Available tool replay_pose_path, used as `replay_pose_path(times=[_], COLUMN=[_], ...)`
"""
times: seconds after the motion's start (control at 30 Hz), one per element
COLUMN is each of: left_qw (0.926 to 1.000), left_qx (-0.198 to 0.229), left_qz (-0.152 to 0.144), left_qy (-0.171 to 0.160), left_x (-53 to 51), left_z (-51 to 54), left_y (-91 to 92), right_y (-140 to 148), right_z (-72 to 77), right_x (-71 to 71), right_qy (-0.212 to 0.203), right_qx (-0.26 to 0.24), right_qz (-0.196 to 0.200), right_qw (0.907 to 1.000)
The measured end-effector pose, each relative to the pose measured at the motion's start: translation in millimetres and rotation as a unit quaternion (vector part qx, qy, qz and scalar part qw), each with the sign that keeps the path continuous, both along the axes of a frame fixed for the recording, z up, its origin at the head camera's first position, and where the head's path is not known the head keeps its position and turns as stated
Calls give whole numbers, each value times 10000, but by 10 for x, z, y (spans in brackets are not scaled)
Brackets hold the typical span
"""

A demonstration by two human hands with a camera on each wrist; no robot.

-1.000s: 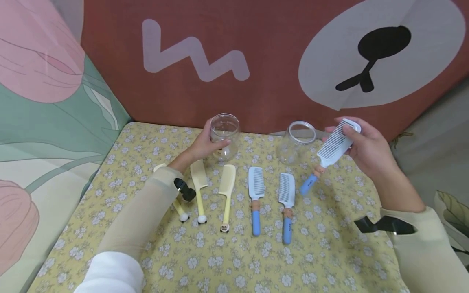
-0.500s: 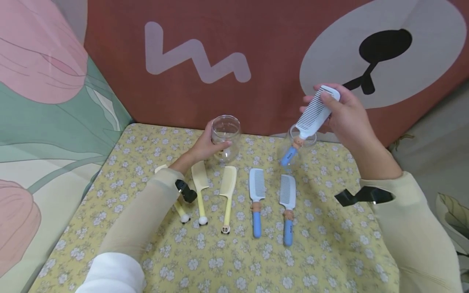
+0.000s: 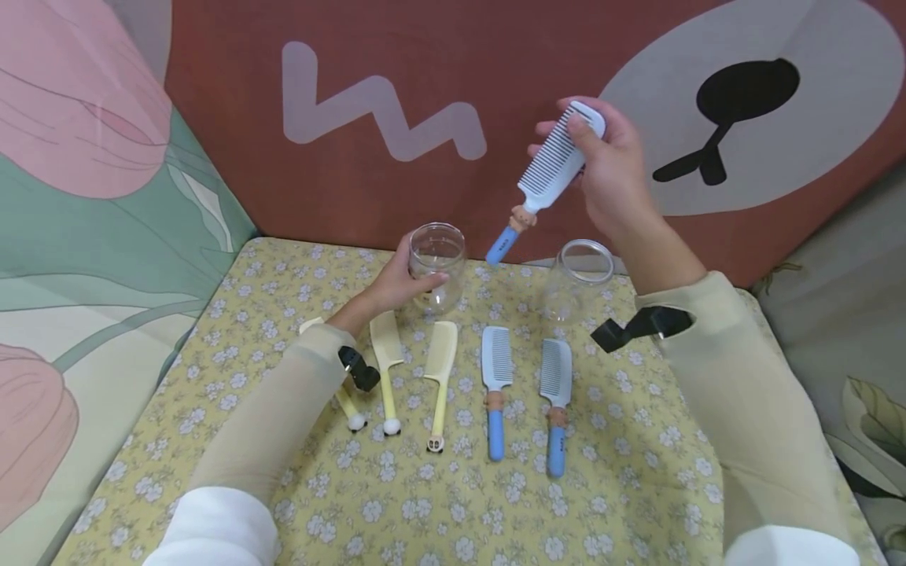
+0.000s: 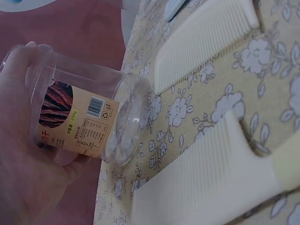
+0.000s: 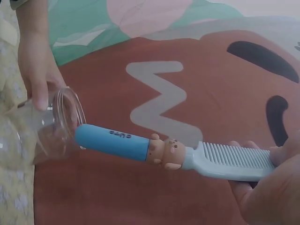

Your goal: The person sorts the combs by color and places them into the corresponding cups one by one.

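My left hand (image 3: 396, 283) grips a clear plastic jar (image 3: 439, 259) standing at the table's back edge; in the left wrist view the jar's paper label (image 4: 75, 117) shows. Up in the air, my right hand (image 3: 612, 165) pinches a blue-handled comb (image 3: 555, 165) by its toothed end. The comb's handle (image 5: 115, 140) slants down toward the held jar, apart from it in the head view. A second clear jar (image 3: 576, 275) stands to the right, untouched. Two more blue-handled combs (image 3: 495, 377) (image 3: 556, 393) lie in front of the jars.
Yellow-handled combs (image 3: 440, 354) (image 3: 386, 354) lie left of the blue ones, one partly hidden under my left forearm. A flowered cloth (image 3: 453, 511) covers the table. A brown printed backdrop (image 3: 396, 189) rises behind the table's back edge.
My right hand has carried the blue-handled comb up and left, past the right jar toward the left one. My left hand stays on its jar, and the combs on the table lie as before.
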State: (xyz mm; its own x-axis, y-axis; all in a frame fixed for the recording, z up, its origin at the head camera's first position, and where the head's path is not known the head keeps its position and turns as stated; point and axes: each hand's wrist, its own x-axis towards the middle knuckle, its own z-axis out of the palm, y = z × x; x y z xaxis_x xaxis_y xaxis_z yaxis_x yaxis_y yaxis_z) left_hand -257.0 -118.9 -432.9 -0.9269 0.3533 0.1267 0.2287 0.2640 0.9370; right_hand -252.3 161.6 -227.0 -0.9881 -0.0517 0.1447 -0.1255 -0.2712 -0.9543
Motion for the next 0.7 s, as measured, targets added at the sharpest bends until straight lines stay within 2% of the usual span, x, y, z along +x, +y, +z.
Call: replay_pose_path(times=[0.17, 0.4, 0.53, 0.7], left_qw=[9998, 9995, 9996, 9999], left_qx=[171, 280, 242, -91], left_qz=[-42, -70, -88, -31], left_qy=[86, 139, 84, -63], left_x=[5, 13, -4, 9], left_z=[-1, -3, -5, 8], left_y=[17, 50, 43, 13], right_y=[-282, -638, -772, -904], right_z=[3, -160, -286, -453], right_x=[-135, -285, -361, -453], right_qy=[22, 292, 497, 624], right_qx=[-101, -72, 292, 698], right_qz=[-53, -46, 376, 1063], right_qw=[9999, 9995, 9976, 9899])
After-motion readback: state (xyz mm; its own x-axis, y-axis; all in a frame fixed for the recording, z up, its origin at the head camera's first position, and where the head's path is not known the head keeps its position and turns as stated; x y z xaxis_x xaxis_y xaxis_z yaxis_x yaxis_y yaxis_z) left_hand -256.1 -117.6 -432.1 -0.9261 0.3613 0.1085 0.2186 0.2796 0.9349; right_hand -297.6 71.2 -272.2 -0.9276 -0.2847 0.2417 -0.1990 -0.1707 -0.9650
